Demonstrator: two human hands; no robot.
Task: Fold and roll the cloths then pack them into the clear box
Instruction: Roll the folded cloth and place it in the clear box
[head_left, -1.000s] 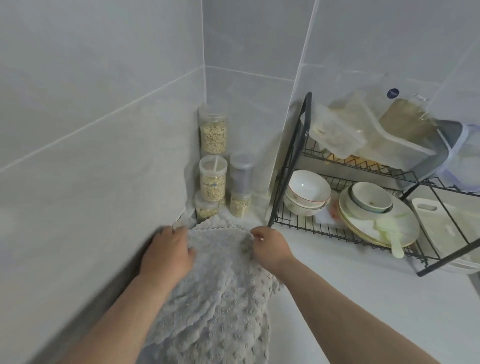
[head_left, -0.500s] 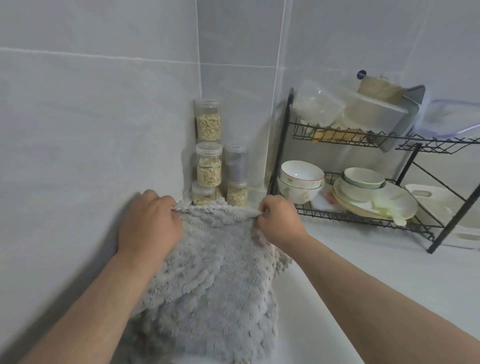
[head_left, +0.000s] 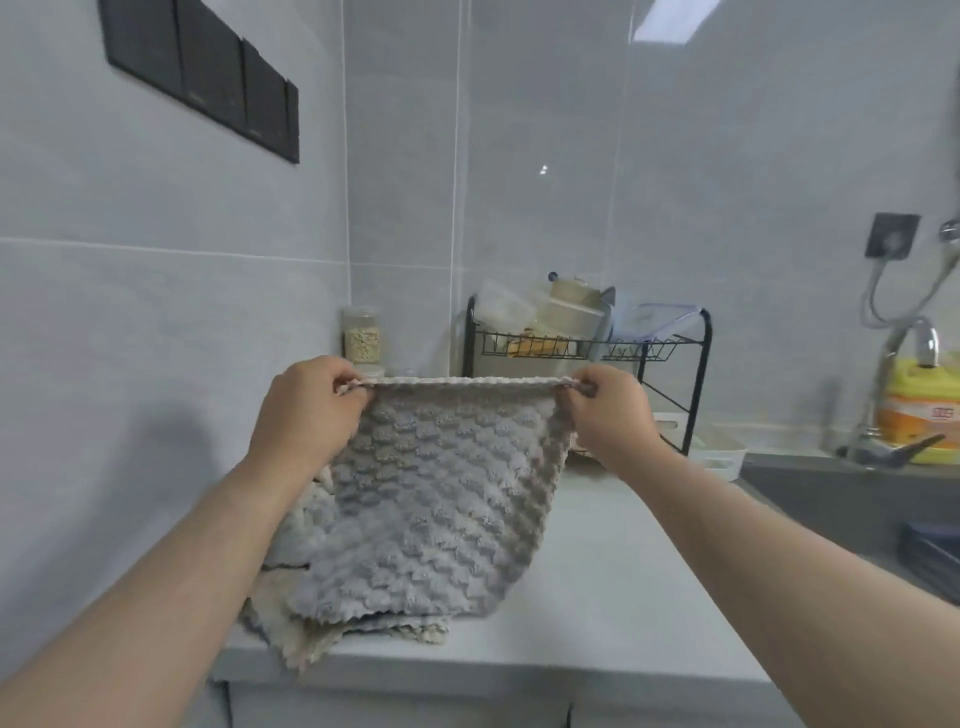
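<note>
A fluffy grey cloth (head_left: 436, 499) with a bumpy weave hangs stretched between my two hands above the white counter (head_left: 597, 597). My left hand (head_left: 306, 415) pinches its top left corner and my right hand (head_left: 605, 413) pinches its top right corner, so the top edge is taut and level. The cloth's lower edge rests on other cloths, beige and grey (head_left: 322, 631), heaped at the counter's near left edge. Clear plastic boxes (head_left: 506, 312) lie on the top shelf of the black dish rack (head_left: 696, 384); I cannot tell which one is the task's box.
Jars of oats (head_left: 362, 335) stand in the wall corner behind the cloth. A dark sink (head_left: 852, 499) with a faucet (head_left: 919, 343) and a yellow detergent bottle (head_left: 922, 410) lies at the right. A white tray (head_left: 719, 452) sits beside the rack. Tiled walls close off the left and back.
Both hands have lifted the grey cloth off the heap and pulled its top edge apart until taut. The view has tilted upward, showing more wall and the sink.
</note>
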